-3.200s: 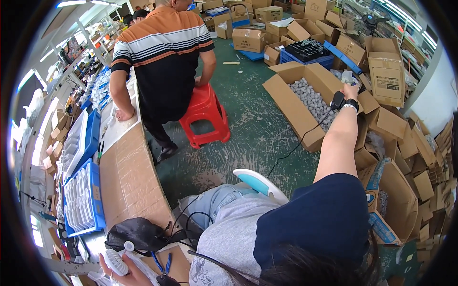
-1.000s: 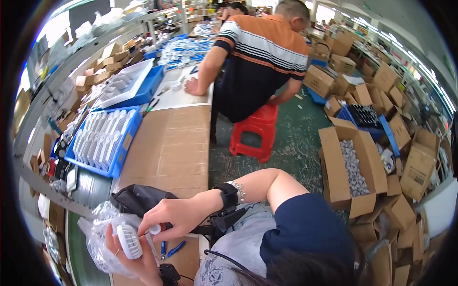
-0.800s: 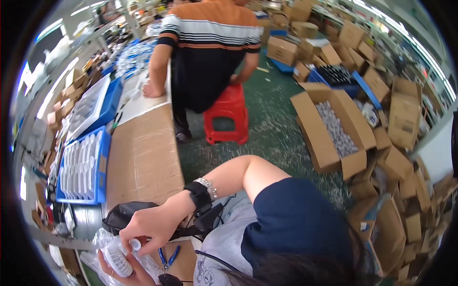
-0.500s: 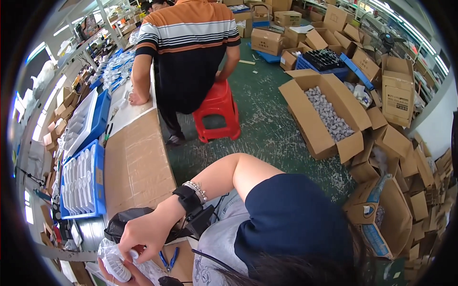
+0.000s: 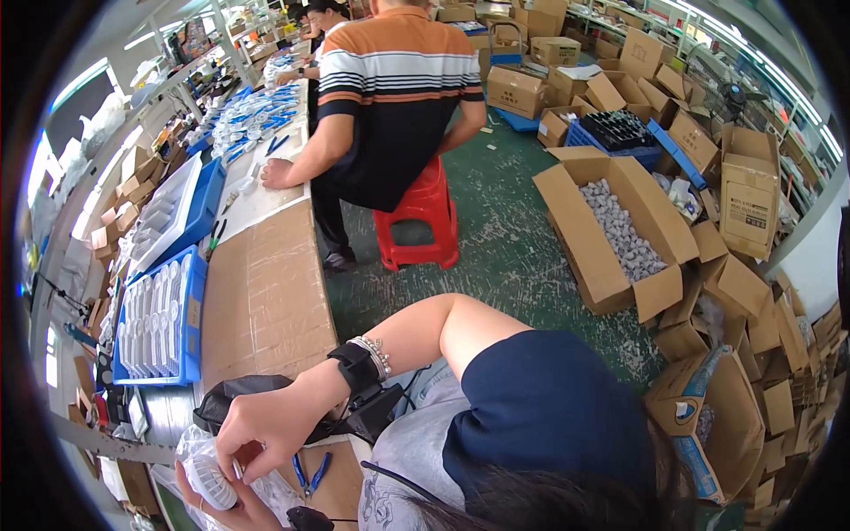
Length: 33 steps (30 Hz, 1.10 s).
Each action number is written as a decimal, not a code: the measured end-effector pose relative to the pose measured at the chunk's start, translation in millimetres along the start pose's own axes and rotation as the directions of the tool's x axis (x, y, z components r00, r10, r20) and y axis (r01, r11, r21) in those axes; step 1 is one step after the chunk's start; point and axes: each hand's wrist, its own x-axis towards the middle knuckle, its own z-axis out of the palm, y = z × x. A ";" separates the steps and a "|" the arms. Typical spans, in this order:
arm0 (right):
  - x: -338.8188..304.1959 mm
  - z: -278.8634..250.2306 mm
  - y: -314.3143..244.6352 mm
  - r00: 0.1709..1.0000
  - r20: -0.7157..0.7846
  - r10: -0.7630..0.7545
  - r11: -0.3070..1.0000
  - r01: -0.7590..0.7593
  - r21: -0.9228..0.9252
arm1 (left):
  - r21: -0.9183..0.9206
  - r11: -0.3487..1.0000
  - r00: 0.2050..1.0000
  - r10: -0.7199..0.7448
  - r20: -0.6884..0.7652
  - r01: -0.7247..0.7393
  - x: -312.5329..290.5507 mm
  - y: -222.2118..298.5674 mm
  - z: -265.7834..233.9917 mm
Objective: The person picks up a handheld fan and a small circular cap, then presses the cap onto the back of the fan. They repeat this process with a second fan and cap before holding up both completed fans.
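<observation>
White part is gripped in left hand, near left, next to clear bag. Right hand is bent over it, fingertips placed at its right edge; whether anything is pinched can't be told. Pliers are laid spread on worktop, just right. Blue crate is set farther left, filled with white pieces.

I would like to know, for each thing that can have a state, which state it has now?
White slatted part: held in the left hand.
Right hand: fingers bent, close to this part; exact contact unclear.
Blue-handled pliers: lying, handles spread.
Blue crate: filled with white parts.
Large carton: flaps open, grey parts inside.
Red stool: upright, occupied.
</observation>
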 end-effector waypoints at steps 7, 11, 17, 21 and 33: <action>9.8 2.3 2.7 0.994 -0.082 -0.066 0.998 0.065 -0.019 | 0.025 0.996 0.996 -0.083 0.011 0.083 -3.2 -1.3 -7.9; 12.5 9.7 12.6 0.995 -0.085 -0.057 0.998 0.060 0.034 | -0.088 0.984 0.988 -0.155 -0.013 0.154 -3.4 -6.9 -10.1; 19.4 18.0 23.9 0.997 -0.064 -0.043 0.993 0.050 0.105 | -0.181 0.932 0.947 -0.321 -0.019 0.313 0.1 -3.1 -15.6; 20.2 16.1 28.5 0.999 -0.010 -0.036 0.991 0.037 0.128 | -0.231 0.901 0.925 -0.380 -0.012 0.368 3.4 -0.4 -13.8; 29.1 16.7 55.7 0.991 0.069 0.113 0.945 -0.129 0.302 | -0.076 0.892 0.890 -0.451 -0.072 0.446 6.4 -9.0 -17.7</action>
